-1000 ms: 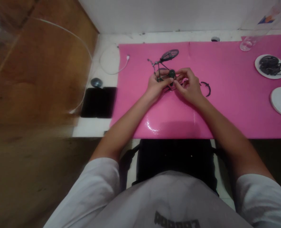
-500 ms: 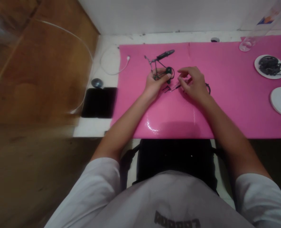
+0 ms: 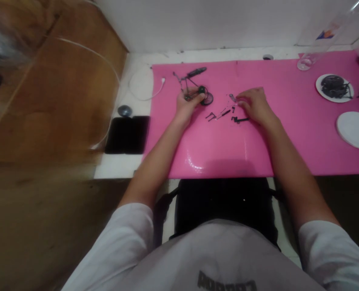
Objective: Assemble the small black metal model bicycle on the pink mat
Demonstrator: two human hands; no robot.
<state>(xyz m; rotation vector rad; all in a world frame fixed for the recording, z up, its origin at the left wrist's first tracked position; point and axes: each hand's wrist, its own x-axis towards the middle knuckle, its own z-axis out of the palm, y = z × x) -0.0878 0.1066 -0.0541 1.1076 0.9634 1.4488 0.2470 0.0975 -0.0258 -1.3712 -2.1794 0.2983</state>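
My left hand (image 3: 187, 107) is closed around a small dark model bicycle (image 3: 191, 81), thumb pressed near its black round part. One spoked wheel (image 3: 209, 99) shows at the lower right of the model. My right hand (image 3: 255, 104) is low over the mat, thumb and forefinger slightly apart. Its fingertips are right beside a small silvery part (image 3: 232, 97); whether they touch it is unclear. Below and left of those fingers lie a thin rod-like piece (image 3: 224, 113), a dark forked piece (image 3: 211, 117) and a black bar-shaped part (image 3: 240, 119).
A pink mat (image 3: 197, 141) covers most of the table. To the right are a white plate with dark parts (image 3: 320, 91), another white plate (image 3: 353, 129) and a clear bottle (image 3: 305, 62). A black flat object (image 3: 127, 135), a dark round object (image 3: 125, 110) and a white cable (image 3: 150, 98) are left.
My left hand and the model bicycle have shifted left, away from the loose parts. My right hand has drawn slightly right, uncovering the silvery part and the black bar-shaped part.
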